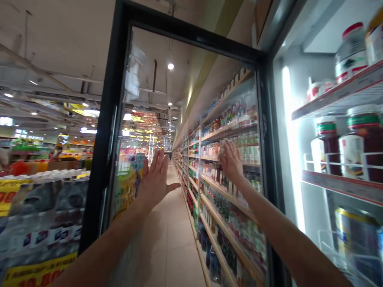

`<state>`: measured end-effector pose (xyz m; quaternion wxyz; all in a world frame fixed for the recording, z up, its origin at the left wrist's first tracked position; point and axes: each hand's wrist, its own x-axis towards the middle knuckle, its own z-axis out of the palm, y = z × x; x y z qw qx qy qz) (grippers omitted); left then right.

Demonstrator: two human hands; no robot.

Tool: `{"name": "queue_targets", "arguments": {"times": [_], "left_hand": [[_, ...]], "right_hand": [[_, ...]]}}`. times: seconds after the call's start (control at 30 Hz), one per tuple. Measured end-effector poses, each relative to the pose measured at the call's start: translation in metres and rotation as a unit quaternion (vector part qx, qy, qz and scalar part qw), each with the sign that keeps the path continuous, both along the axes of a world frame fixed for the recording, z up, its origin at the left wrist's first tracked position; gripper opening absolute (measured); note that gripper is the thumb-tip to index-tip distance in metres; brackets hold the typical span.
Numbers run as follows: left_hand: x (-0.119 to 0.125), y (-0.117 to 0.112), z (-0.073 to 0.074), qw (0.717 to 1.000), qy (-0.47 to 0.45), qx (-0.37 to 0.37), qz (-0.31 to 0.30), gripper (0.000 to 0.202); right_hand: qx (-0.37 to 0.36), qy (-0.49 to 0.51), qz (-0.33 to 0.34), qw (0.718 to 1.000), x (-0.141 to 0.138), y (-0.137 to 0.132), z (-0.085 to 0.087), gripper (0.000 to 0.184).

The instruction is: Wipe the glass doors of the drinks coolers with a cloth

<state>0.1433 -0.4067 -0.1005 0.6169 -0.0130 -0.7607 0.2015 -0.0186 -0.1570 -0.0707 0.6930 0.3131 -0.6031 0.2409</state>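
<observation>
Cloth (222,151) pressed toward a black-framed glass door (194,35)

Little of the writing can be read. On the lower yellow price sign (38,272) at the left, red digits ending in "80" are made out, the first of them blurred. The upper yellow sign (8,195) is cut off by the edge of view. A capital "S" is seen at the start of a white lit sign (89,130), its remaining letters smeared. White, blue and red labels are carried by the stacked bottle packs (44,233), but no brand can be read. Within the lit cooler at the right, white labels on jars with green lids (360,147) are left illegible by blur, as are the red-edged price strips (344,187).

The left hand (154,175) is held open, fingers raised and thumb stretched sideways, before the glass; whether the pane is touched cannot be told. By the right hand (232,163) the pale, crumpled cloth is gripped under nearly straight fingers, at the door's hinge-side half. Behind both hands, long shelves of bottles (224,183) are seen in the pane, beside a pale tiled floor (167,247).
</observation>
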Motion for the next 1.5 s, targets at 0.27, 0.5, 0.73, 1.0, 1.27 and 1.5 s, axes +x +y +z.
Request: {"name": "queue_targets", "arguments": {"times": [0.27, 0.5, 0.73, 1.0, 1.27, 1.5], "left_hand": [[0.001, 0.001, -0.001, 1.0, -0.008, 0.014, -0.003, 0.098], [0.004, 0.005, -0.001, 1.0, -0.015, 0.019, -0.001, 0.097], [0.004, 0.007, -0.007, 0.999, -0.007, 0.022, -0.022, 0.082], [0.005, 0.012, -0.008, 0.999, -0.013, 0.037, -0.004, 0.082], [0.004, 0.007, -0.009, 0.999, -0.01, 0.028, -0.023, 0.08], [0.0, 0.019, -0.011, 0.999, 0.006, 0.044, -0.016, 0.093]], "right_hand": [[0.013, 0.018, 0.007, 1.0, 0.024, -0.038, -0.018, 0.046], [-0.124, -0.049, 0.002, 0.991, 0.005, -0.01, -0.027, 0.05], [-0.007, -0.001, 0.012, 1.0, 0.028, -0.053, -0.027, 0.046], [-0.174, -0.047, 0.0, 0.984, -0.003, 0.004, -0.022, 0.051], [0.071, 0.054, 0.004, 0.996, 0.025, -0.036, -0.044, 0.047], [-0.18, -0.042, -0.001, 0.983, -0.001, 0.006, -0.03, 0.05]]}}
